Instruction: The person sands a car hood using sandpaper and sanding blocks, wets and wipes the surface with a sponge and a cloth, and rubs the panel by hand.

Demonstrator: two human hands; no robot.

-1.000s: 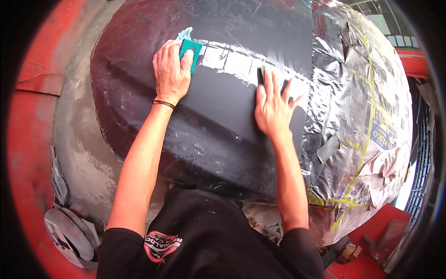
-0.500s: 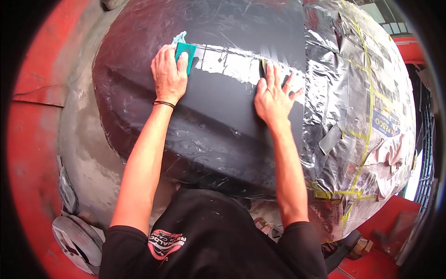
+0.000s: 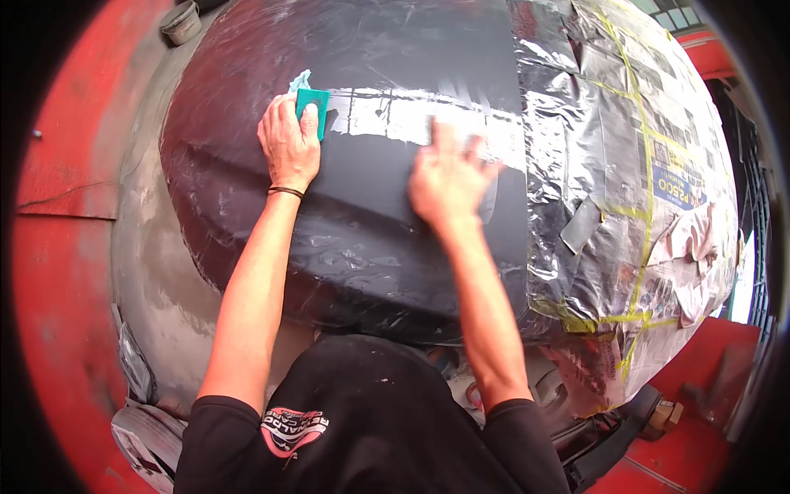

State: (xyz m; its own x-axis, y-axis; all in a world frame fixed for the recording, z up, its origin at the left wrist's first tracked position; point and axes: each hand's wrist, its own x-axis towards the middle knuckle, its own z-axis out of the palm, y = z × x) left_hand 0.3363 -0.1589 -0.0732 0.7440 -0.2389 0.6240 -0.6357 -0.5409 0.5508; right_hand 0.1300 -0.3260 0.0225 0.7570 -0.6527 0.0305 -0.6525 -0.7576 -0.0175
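Observation:
My left hand (image 3: 290, 146) is closed on a flat green block (image 3: 313, 113), thumb on its face, and rests on a dark grey car hood (image 3: 370, 185). A crumpled light-blue piece (image 3: 300, 80) sticks out past the fingertips; I cannot tell whether it is cloth. My right hand (image 3: 450, 177), smeared by motion, lies on the hood to the right with fingers spread. A dark edge of sandpaper (image 3: 434, 125) shows at its fingertips; the rest is under the hand. Bright reflections cross the panel between the hands.
Newspaper masking (image 3: 666, 140), plastic and yellow tape cover the car's right part. A grey rectangular piece (image 3: 583, 226) and a pale cloth (image 3: 687, 239) lie on it. A bucket (image 3: 180, 22) stands at the upper left, and a wheel-like round object (image 3: 148, 440) at the lower left.
My right hand has slid left across the hood and is now blurred. My left hand keeps its hold on the green block; the whole view has shifted slightly.

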